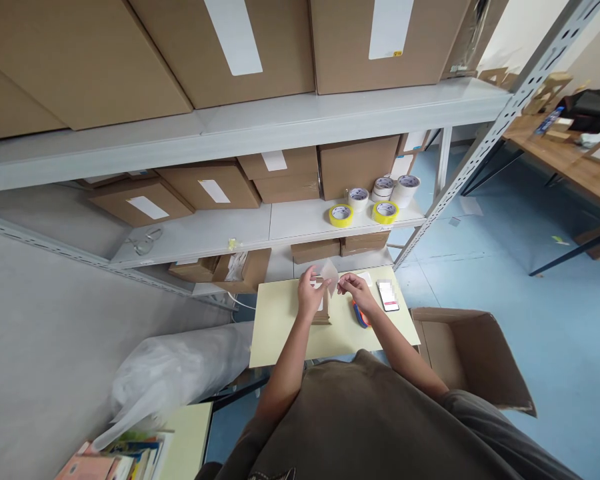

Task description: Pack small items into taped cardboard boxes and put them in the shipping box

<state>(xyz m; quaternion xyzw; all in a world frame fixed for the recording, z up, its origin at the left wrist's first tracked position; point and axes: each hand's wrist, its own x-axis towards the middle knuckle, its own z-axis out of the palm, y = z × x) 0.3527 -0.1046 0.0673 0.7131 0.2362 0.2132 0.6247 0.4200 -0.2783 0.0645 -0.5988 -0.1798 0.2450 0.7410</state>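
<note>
— what are you seeing?
— left hand (312, 294) is pinching a translucent sheet (330, 272) near the small box (323, 320); right hand (354, 287) is bunching its fingers by the edge, grip unclear from here.

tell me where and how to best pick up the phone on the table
The phone is probably best pinched by its two long edges, with the right hand, the nearer one, coming from above: it lies flat, screen up, and bare table shows along both long sides.
</note>
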